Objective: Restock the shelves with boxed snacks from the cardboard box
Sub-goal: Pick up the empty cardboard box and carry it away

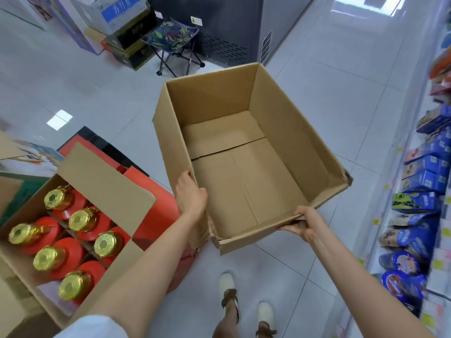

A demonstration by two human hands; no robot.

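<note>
An open brown cardboard box (288,132) is held above the tiled floor in the middle of the head view; its inside shows only bare cardboard. My left hand (189,195) grips the box's left wall near the front corner, fingers curled over the rim. My right hand (306,224) grips the near front edge at the right, thumb on top and fingers underneath. The shelves (388,217) run along the right edge, lined with blue boxed snacks (425,180) and blue round tins (405,263).
At lower left an open carton (105,176) holds several red bottles with gold caps, beside red flat boxes (156,208). A folding stool (172,36), stacked cartons (127,23) and a dark cabinet (224,25) stand at the back. My feet (244,303) are on the floor below.
</note>
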